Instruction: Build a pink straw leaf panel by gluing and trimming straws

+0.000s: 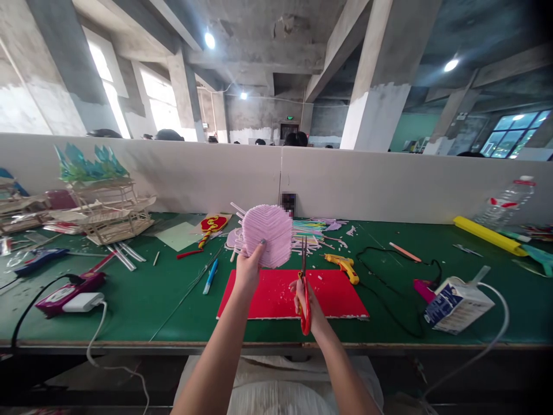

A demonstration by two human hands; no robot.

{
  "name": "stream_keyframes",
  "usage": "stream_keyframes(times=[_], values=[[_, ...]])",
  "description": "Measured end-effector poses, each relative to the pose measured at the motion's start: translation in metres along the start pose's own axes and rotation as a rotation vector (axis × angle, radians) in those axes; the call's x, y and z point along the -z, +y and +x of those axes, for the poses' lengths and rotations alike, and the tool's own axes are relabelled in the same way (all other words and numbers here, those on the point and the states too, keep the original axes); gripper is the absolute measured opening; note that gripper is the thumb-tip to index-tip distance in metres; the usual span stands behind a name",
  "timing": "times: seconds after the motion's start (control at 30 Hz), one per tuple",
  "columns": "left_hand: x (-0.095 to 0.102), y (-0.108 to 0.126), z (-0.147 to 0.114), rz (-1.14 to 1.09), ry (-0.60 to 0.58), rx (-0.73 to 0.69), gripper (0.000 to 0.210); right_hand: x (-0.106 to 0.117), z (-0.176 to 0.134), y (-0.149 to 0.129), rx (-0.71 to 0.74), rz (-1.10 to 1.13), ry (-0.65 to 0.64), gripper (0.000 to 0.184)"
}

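My left hand (250, 270) grips a pink, ridged, leaf-like piece (268, 233), apparently of fuzzy pipe cleaners laid in a V pattern, with the thumb across its lower face. Beside it, my right hand (309, 297) is closed round the red handles of a pair of scissors (305, 305). The blades point up and away from me, just right of the pink piece and apart from it. Below both hands lies a red board (259, 294) strewn with small pink scraps. Behind the pink piece, a pile of pastel pipe cleaners (317, 230) is partly hidden.
A yellow glue gun (343, 266) with a black cord lies right of the board. Further right stand a carton (458, 305) and a plastic bottle (505, 202). At left are a power strip (71, 294), a blue pen (211, 276) and a stick model (110, 210). A white partition (216, 173) runs behind.
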State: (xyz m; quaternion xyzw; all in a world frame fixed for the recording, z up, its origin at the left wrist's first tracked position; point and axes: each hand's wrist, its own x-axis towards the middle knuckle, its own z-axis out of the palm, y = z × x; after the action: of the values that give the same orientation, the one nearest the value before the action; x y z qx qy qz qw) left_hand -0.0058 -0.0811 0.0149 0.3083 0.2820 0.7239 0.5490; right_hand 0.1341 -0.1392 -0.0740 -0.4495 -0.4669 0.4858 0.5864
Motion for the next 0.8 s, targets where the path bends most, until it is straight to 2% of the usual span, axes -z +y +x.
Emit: stream_keyframes(times=[0.23, 0.5, 0.8], values=[[-0.011, 0.002, -0.006, -0.043, -0.010, -0.005, 0.043, -0.011, -0.015, -0.017, -0.057, 0.009, -0.082, 0.060], [-0.019, -0.005, -0.016, -0.066, -0.005, -0.046, 0.044, -0.010, -0.021, -0.018, -0.040, -0.072, -0.003, 0.054], [-0.015, -0.014, -0.020, -0.002, -0.030, -0.026, 0.042, -0.013, -0.022, -0.026, -0.050, -0.037, 0.037, 0.056]])
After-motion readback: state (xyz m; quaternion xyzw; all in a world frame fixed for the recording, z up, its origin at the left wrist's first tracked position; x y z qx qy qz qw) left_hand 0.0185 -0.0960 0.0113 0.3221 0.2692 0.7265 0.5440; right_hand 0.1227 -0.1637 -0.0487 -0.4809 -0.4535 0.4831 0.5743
